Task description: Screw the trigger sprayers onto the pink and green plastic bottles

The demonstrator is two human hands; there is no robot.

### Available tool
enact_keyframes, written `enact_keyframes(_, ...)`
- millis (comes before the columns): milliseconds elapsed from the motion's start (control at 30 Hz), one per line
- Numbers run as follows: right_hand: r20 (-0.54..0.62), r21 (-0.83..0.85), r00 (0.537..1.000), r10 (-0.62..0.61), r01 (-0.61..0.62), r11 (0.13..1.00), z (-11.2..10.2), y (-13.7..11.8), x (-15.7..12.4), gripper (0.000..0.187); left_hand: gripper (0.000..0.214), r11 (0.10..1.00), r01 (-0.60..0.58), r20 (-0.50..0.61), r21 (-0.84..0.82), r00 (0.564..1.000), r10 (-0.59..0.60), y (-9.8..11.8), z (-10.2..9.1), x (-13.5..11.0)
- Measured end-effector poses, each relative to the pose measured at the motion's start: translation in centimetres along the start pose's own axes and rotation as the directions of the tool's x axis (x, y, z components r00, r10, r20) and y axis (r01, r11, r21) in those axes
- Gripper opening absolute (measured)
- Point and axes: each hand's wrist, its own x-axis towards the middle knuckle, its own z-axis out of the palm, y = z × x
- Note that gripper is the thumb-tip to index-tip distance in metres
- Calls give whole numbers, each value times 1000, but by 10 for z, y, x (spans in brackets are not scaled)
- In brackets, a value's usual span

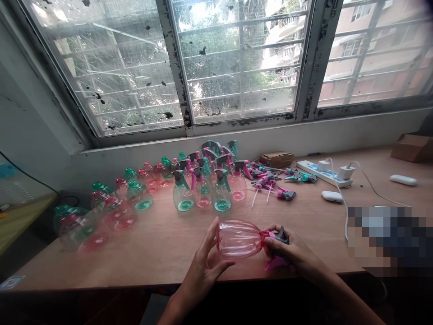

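A clear pink spray bottle [238, 239] lies on its side above the near edge of the wooden table [162, 243]. My left hand [206, 264] cups its round base, fingers wrapped round it. My right hand [291, 253] grips the neck end, closed on the pink and grey trigger spray head [279, 237] fitted to the bottle's neck. Behind them stand assembled bottles with trigger heads [203, 189], green and pink.
Capless pink and green bottles [115, 203] crowd the table's left. Loose trigger heads [274, 180] lie at centre right, with a power strip [324, 174], chargers, white cables, a white case [332, 196] and a cardboard box [411, 146]. A window runs along the back.
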Motion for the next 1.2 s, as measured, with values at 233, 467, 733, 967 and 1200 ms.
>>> enact_keyframes(233, 4, -24, 1000, 16, -16, 1000, -1, 0, 0, 37, 100, 993, 37, 39, -114, 999, -33, 8, 2, 1)
enact_keyframes(467, -3, 8, 1000, 27, -26, 1000, 0, 1, 0, 39, 88, 997, 11, 65, -79, 998, -6, 2, 1, 0)
enact_keyframes(733, -9, 8, 1000, 27, -27, 1000, 0, -1, 0, 39, 81, 993, 23, 51, -117, 999, -17, 5, 3, 1)
enact_keyframes(967, -15, 27, 999, 28, -28, 999, -1, 3, 0, 38, 103, 994, 49, 60, -94, 997, -43, 6, 2, 2)
enact_keyframes(1200, -28, 35, 999, 25, -24, 999, 1, 0, 1, 42, 79, 999, -30, 54, -26, 998, 31, 2, 1, 1)
